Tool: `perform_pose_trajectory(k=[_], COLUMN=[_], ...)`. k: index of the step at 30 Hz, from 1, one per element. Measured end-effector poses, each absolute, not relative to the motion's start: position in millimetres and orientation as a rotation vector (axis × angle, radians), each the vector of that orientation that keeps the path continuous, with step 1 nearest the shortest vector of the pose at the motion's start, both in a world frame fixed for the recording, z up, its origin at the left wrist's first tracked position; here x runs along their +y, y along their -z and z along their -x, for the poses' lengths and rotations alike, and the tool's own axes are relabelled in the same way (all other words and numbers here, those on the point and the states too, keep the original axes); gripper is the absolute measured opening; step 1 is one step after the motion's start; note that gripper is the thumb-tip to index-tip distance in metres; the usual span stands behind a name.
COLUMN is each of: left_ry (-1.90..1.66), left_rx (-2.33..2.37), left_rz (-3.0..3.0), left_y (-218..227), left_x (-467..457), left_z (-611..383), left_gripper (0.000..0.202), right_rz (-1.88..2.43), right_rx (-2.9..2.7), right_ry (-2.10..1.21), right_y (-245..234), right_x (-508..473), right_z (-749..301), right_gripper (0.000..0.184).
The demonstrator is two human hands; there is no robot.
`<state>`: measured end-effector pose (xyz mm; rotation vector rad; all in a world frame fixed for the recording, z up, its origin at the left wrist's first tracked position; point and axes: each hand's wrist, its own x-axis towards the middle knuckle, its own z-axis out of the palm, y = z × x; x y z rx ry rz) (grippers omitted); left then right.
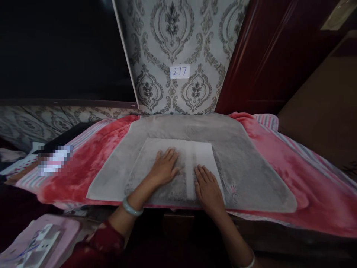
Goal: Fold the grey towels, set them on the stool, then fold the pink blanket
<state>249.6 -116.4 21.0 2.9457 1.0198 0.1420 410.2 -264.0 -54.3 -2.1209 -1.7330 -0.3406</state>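
A grey and whitish cloth (173, 186), folded into a rough rectangle with a pale strip running down it, lies flat on a larger grey plush cover (245, 178). My left hand (164, 167) rests on the grey part of the folded cloth, palm down with the fingers spread. To the right of the pale strip, my right hand (208, 186) lies flat near the cloth's right edge, fingers stretched out. Neither hand grasps anything. How many layers the cloth has, I cannot tell.
A red plush blanket (92, 160) with striped edges lies beneath the grey cover. A large black screen (64, 52) stands at the back left. Dark red wooden panelling (259, 59) and a brown box (326, 108) are on the right. A pink object (69, 227) sits at the lower left.
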Motion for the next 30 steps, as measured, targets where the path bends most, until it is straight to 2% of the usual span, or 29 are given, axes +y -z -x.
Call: perform_pose_trajectory(k=[8, 16, 20, 23, 27, 30], left_ry=[-0.106, -0.006, -0.046, -0.078, -0.033, -0.028], left_rx=[0.781, 1.386, 1.540, 1.395, 0.896, 0.815], left_rz=[-2.933, -2.819, -2.798, -2.836, -2.892, -2.912], left_y=[7, -14, -22, -25, -21, -12], left_x=[-90, -14, -4, -10, -19, -21], left_z=[-262, -224, -233, -259, -296, -310], left_gripper=[0.065, 0.066, 0.065, 0.065, 0.063, 0.063], right_rz=[2.132, 2.153, 2.185, 2.208, 2.228, 2.229], right_rx=[-1.773, -1.755, -1.754, -1.752, -1.749, -1.747], right_ry=[0.341, 0.332, 0.304, 0.285, 0.250, 0.256], right_y=[55, 57, 55, 51, 49, 53], right_x=[-262, -259, -258, -258, -258, -258], right_z=[-410, -409, -408, -407, -406, -405], right_gripper=[0.053, 0.053, 0.054, 0.055, 0.055, 0.055])
